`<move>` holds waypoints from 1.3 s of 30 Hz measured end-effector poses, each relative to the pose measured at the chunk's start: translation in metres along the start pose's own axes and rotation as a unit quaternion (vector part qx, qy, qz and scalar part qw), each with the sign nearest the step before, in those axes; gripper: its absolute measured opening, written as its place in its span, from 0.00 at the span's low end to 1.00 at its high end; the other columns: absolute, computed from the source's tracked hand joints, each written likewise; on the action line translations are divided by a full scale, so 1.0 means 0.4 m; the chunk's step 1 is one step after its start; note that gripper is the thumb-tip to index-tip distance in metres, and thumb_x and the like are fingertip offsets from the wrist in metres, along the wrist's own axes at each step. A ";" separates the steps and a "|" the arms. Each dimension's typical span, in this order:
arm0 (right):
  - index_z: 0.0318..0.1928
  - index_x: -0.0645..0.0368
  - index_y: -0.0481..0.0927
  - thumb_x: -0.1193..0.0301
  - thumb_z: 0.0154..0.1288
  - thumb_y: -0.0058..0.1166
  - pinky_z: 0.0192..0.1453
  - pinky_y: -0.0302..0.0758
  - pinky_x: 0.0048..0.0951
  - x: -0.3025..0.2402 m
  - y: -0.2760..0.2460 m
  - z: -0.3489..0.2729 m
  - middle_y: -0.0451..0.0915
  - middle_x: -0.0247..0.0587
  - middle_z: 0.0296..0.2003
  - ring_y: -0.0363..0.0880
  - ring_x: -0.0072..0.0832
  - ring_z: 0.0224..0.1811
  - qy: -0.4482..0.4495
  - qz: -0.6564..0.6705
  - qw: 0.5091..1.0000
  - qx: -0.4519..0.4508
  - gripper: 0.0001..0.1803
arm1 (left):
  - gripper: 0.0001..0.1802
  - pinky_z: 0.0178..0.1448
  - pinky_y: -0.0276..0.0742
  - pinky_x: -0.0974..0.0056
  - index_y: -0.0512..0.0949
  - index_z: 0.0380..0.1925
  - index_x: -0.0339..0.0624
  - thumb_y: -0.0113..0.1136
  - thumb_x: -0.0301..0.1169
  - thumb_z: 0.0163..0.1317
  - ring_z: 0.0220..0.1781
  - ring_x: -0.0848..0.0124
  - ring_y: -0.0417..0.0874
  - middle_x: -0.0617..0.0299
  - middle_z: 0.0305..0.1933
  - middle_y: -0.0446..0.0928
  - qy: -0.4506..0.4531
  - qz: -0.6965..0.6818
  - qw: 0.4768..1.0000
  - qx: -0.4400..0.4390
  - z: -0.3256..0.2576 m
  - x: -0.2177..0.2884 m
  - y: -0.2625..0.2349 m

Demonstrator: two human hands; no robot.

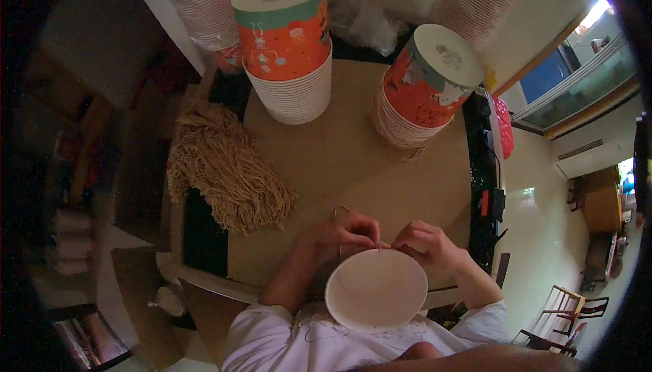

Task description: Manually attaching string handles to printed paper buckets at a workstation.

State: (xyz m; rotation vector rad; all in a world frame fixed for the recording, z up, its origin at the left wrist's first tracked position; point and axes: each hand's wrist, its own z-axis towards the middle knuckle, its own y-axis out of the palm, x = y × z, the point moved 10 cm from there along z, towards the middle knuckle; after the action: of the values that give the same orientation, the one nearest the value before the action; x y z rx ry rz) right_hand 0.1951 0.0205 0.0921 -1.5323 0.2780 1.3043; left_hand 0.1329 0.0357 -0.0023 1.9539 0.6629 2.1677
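A: Left hand (pixel 348 228) first. Fingers curled, pinching a thin tan cord (pixel 339 210) at the far rim of a white paper bowl (pixel 375 289). Small loop of that cord poking up just behind the knuckles.

B: Right hand (pixel 426 243)?

A: Same deal, fingers closed in a pinch on the rim, fingertips nearly meeting the left ones. Cord between the two too thin to trace; hard to say whether gripping cord, rim or both.

B: Bowl itself?

A: Round, plain white inside, smooth, opening facing up toward the camera. Sits at the near table edge against the white shirt (pixel 285 338). Outside wall hidden, near rim overlapping the shirt.

B: Further out?

A: Round table (pixel 339 155), matte tan top, near edge covered by arms and bowl. Left of the hands, shaggy heap of tan cords (pixel 227 168), fibrous, tangled, draped over the table edge. At the far side, two stacks of nested bowls upside down: far left stack (pixel 288 46) upright, far right stack (pixel 424 90) tilted. Orange printed walls with a green band, white ribbed rims layered below, flat pale bases on top.

B: Behind those?

A: More ribbed white stacks (pixel 200 2) in clear plastic, cut off by the frame top. Surroundings on the left dark, not readable. Wooden chair (pixel 560 311) at lower right, small and warped by the lens.
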 end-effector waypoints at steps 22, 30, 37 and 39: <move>0.30 0.62 0.76 0.82 0.47 0.59 0.36 0.73 0.28 0.097 0.000 0.027 0.77 0.40 0.28 0.76 0.33 0.32 0.076 0.085 0.993 0.038 0.08 | 0.08 0.35 0.72 0.72 0.76 0.29 0.39 0.61 0.31 0.54 0.32 0.80 0.76 0.65 0.28 0.77 -0.008 0.009 0.979 0.205 0.027 -0.054 -0.063; 0.29 0.60 0.80 0.81 0.47 0.59 0.35 0.73 0.28 0.067 0.005 0.033 0.77 0.39 0.28 0.76 0.33 0.32 0.014 0.069 0.997 0.012 0.06 | 0.06 0.37 0.69 0.71 0.75 0.26 0.38 0.59 0.30 0.55 0.33 0.79 0.73 0.67 0.29 0.74 0.000 0.004 0.978 0.210 0.032 -0.068 -0.068; 0.29 0.61 0.80 0.80 0.47 0.60 0.35 0.73 0.27 0.045 -0.009 0.030 0.77 0.39 0.28 0.77 0.33 0.32 0.007 0.047 0.999 0.007 0.06 | 0.05 0.37 0.70 0.72 0.76 0.27 0.39 0.59 0.28 0.55 0.33 0.79 0.74 0.66 0.28 0.75 -0.029 0.107 0.962 0.249 0.031 -0.058 -0.086; 0.34 0.61 0.78 0.80 0.49 0.58 0.34 0.72 0.26 0.056 -0.011 0.025 0.77 0.39 0.29 0.76 0.30 0.31 0.049 0.059 0.997 -0.014 0.09 | 0.04 0.36 0.70 0.72 0.76 0.27 0.39 0.59 0.28 0.55 0.32 0.79 0.74 0.66 0.27 0.75 -0.037 0.102 0.960 0.257 0.032 -0.036 -0.078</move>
State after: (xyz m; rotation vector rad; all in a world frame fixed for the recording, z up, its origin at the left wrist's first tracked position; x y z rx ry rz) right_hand 0.2008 0.0399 0.0777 -1.6270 0.4200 1.3301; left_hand 0.1418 0.0609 -0.0277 2.4359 1.1535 2.1772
